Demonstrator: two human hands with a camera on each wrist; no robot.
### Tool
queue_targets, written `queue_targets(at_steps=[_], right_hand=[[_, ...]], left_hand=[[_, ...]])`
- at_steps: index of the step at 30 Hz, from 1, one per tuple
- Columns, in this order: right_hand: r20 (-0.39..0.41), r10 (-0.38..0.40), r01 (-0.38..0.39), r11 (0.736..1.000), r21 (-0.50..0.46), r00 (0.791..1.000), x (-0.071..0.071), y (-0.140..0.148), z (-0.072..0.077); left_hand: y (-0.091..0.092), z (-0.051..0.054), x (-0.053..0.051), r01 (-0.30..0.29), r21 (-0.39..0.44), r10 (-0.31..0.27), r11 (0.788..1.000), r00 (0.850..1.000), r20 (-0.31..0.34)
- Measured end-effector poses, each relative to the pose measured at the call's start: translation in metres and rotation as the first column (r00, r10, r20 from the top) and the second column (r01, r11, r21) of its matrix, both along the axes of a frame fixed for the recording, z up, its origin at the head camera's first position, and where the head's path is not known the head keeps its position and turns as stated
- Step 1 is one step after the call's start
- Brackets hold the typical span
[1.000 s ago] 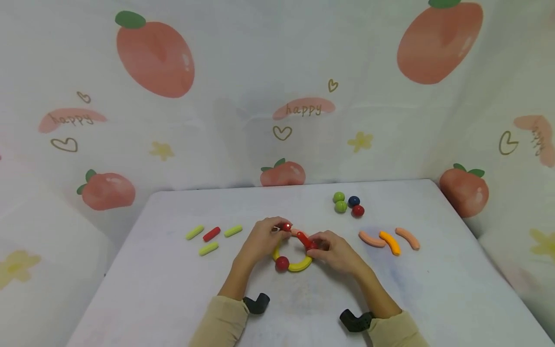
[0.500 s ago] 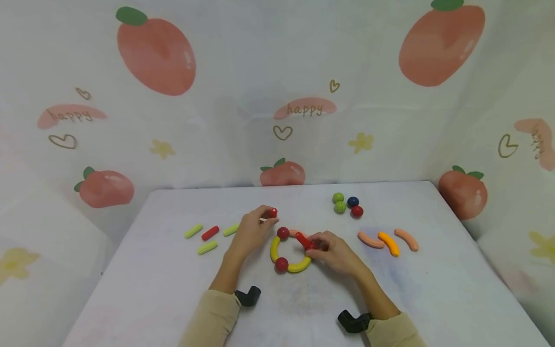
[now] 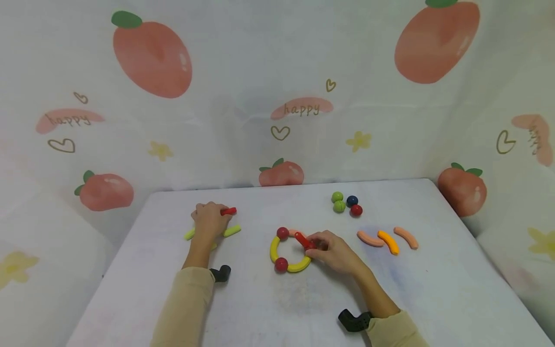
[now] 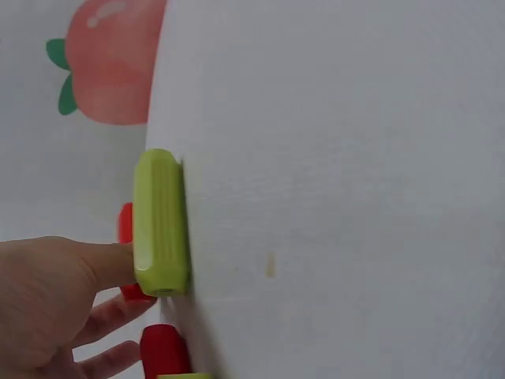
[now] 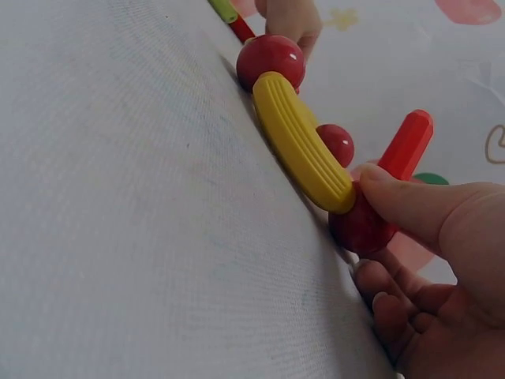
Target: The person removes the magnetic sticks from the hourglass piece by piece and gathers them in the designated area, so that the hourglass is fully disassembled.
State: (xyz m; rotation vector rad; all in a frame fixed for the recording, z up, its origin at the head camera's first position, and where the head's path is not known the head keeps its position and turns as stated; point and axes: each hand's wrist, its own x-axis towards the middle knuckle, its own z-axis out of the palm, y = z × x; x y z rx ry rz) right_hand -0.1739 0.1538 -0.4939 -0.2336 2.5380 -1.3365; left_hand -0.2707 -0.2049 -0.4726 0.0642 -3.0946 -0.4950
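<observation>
At the table's left, my left hand (image 3: 210, 222) holds a short red stick (image 3: 229, 211) between thumb and fingers, above the loose sticks. In the left wrist view a green stick (image 4: 160, 225) partly covers that stick. My right hand (image 3: 336, 251) pinches a dark red ball (image 5: 359, 225) at the right side of a ring. From this ball a red stick (image 5: 406, 146) rises at a slant. Yellow curved pieces (image 3: 299, 265), a pink curved piece (image 3: 293, 233) and dark red balls (image 3: 281, 265) make up the ring, which lies on the table.
Green sticks (image 3: 232, 231) lie around my left hand, which hides part of them. Green, blue and red balls (image 3: 352, 201) sit at the back right. Pink and orange curved pieces (image 3: 388, 242) lie to the right. A patterned cloth (image 3: 234, 140) hangs behind the table.
My left hand has lifted the red stick away from the ring's far-left ball and carried it left over the loose sticks. My right hand stays on its ball.
</observation>
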Motion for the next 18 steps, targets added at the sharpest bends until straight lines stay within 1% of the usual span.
queue_targets(at_steps=[1, 3, 5, 6, 7, 8, 10, 11, 13, 15, 16, 17, 18], right_hand=[[0.001, 0.0, 0.0, 1.0, 0.001, 1.0, 0.0, 0.0, 0.0], [0.001, -0.002, 0.002, 1.0, 0.005, 1.0, -0.001, 0.0, -0.001], [0.004, -0.006, 0.006, 1.0, 0.009, 1.0, -0.001, 0.001, -0.002], [0.005, -0.008, 0.008, 1.0, 0.009, 1.0, -0.002, 0.002, -0.002], [0.006, -0.01, 0.01, 1.0, 0.011, 1.0, -0.001, 0.002, -0.002], [0.008, -0.01, 0.01, 1.0, 0.009, 1.0, -0.001, 0.003, -0.003], [0.012, -0.005, 0.005, 1.0, 0.003, 1.0, -0.001, 0.003, -0.002], [0.015, -0.003, 0.003, 1.0, -0.002, 1.0, -0.001, 0.003, -0.002], [0.025, -0.001, 0.002, 1.0, -0.019, 1.0, -0.001, 0.003, -0.001], [0.032, 0.001, 0.0, 0.999, -0.036, 0.999, -0.001, 0.003, -0.001], [0.03, 0.007, -0.005, 0.999, -0.043, 1.0, -0.002, 0.004, -0.001], [0.032, 0.011, -0.009, 0.999, -0.05, 0.999, -0.002, 0.004, 0.0], [0.031, 0.018, -0.016, 0.998, -0.058, 0.999, -0.002, 0.005, -0.001]], left_hand=[[0.0, 0.002, 0.001, 0.0, 0.002, 0.0, 1.0, 1.0, 0.011], [0.004, 0.008, 0.003, 0.007, 0.032, -0.008, 0.999, 0.999, 0.031], [0.012, 0.014, 0.007, 0.023, 0.105, -0.026, 0.994, 0.999, 0.033], [0.019, 0.017, 0.011, 0.035, 0.158, -0.04, 0.987, 0.999, 0.028], [0.026, 0.019, 0.015, 0.049, 0.219, -0.055, 0.974, 0.998, 0.022], [0.035, 0.022, 0.021, 0.067, 0.284, -0.075, 0.957, 0.997, 0.017], [0.054, 0.025, 0.034, 0.122, 0.392, -0.134, 0.912, 0.991, 0.001], [0.064, 0.025, 0.04, 0.16, 0.427, -0.173, 0.89, 0.985, -0.009], [0.083, 0.024, 0.053, 0.233, 0.476, -0.258, 0.848, 0.966, -0.014], [0.101, 0.022, 0.062, 0.297, 0.501, -0.337, 0.813, 0.942, -0.013], [0.109, 0.021, 0.066, 0.325, 0.505, -0.369, 0.8, 0.929, -0.013], [0.116, 0.019, 0.069, 0.341, 0.509, -0.391, 0.79, 0.92, -0.01], [0.122, 0.017, 0.072, 0.349, 0.513, -0.405, 0.784, 0.914, -0.003]])
